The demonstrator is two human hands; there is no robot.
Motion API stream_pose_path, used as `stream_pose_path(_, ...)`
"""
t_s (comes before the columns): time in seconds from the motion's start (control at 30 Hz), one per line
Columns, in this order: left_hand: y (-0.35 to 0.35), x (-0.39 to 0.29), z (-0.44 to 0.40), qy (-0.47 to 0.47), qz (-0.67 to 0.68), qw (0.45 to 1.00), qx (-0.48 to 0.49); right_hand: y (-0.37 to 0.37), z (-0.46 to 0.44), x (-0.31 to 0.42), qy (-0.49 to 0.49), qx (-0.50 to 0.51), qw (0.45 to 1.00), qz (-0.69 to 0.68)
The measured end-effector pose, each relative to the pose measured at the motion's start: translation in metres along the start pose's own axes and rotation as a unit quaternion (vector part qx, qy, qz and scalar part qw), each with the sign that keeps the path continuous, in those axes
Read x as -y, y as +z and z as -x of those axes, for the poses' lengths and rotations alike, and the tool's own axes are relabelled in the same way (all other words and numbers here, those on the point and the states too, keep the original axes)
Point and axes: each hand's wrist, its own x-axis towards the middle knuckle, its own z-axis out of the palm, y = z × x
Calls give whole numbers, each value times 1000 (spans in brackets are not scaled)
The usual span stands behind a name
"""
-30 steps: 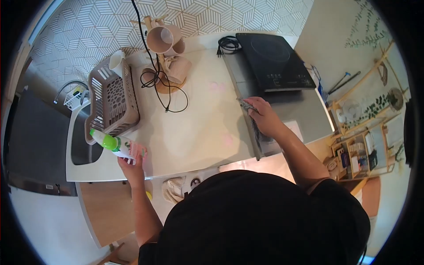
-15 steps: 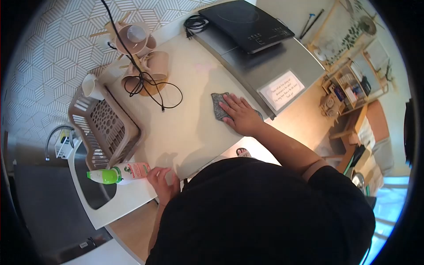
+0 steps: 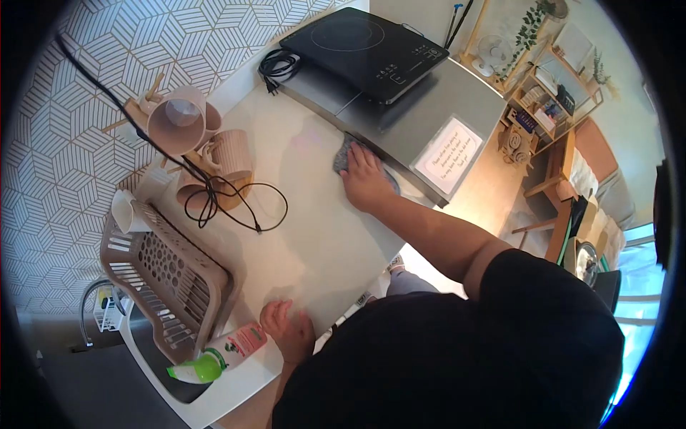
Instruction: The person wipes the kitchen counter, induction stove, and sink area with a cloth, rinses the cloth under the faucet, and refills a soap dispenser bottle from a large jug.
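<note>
Pale table [image 3: 307,239]; grey cloth [image 3: 343,159] pressed flat under open right hand [image 3: 366,184]. Left hand [image 3: 287,332] loosely open, apparently empty, just beside bottle [image 3: 239,348]. Step looks like wiping; next stroke calls for steady palm pressure.

Looks forward and down from head height as a single wide view, set just above the black shirt [image 3: 457,343] and fairly near the tabletop [image 3: 307,250]. Faces the tabletop at a slant, taking in left hand [image 3: 287,330] and right hand [image 3: 366,180] from above. Reaches on to the patterned wall [image 3: 214,36] at upper left and, well beyond, the shelf [image 3: 544,100] at upper right.
</note>
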Motion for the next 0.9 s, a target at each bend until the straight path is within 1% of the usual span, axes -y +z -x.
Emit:
stream_pose_path(0.03, 0, 0, 0, -6, 3, 1000, 8, 12, -19, 8, 0, 0, 1000, -2)
stream_pose_path(0.1, -1, 2, -2, 5, 0, 1000, 10, 36, -56, 23, 21, -61, 998, -9)
stream_pose_path(0.13, -1, 3, -3, 16, -2, 1000, 11, 43, -75, 31, 21, -62, 998, -10)
stream_pose_path(0.2, 0, 6, -3, 9, 3, 1000, 14, 50, -107, 51, 42, -79, 995, -53)
stream_pose_path(0.23, 1, 8, -3, 1, 11, 1000, 16, 52, -120, 61, 43, -81, 994, -53)
stream_pose_path(0.3, 1, 8, -1, -6, 7, 1000, 16, 51, -140, 78, -8, -30, 998, -58)
stream_pose_path(0.33, 2, 7, -1, -15, 3, 1000, 15, 51, -143, 84, -7, -33, 998, -55)
stream_pose_path(0.4, 2, 7, -1, -15, 15, 1000, 13, 50, -132, 96, -133, 36, 989, -57)
stream_pose_path(0.43, 2, 8, -1, -19, 23, 999, 13, 48, -121, 97, -133, 35, 989, -53)
stream_pose_path(0.5, 1, 7, -1, -23, 32, 999, 17, 42, -92, 97, -248, 75, 965, -38)
stream_pose_path(0.57, 2, 9, -2, -28, 43, 999, 19, 36, -65, 81, -242, 60, 968, -42)
stream_pose_path(0.63, 2, 9, -3, -10, 3, 1000, 16, 38, -59, 69, -239, 47, 969, -46)
stream_pose_path(0.7, 2, 10, -5, -13, 20, 1000, 8, 45, -63, 63, -139, -38, 989, -30)
stream_pose_path(0.73, 2, 11, -6, -14, 33, 999, 1, 49, -64, 62, -141, -40, 989, -30)
stream_pose_path(0.8, 2, 11, -8, -12, 31, 999, -3, 46, -63, 68, -143, -30, 986, -86)
stream_pose_path(0.83, 2, 11, -8, -10, 31, 999, -5, 45, -57, 69, -143, -31, 985, -86)
stream_pose_path(0.9, 2, 9, -9, -18, 32, 999, -7, 31, -36, 75, -201, 91, 966, -132)
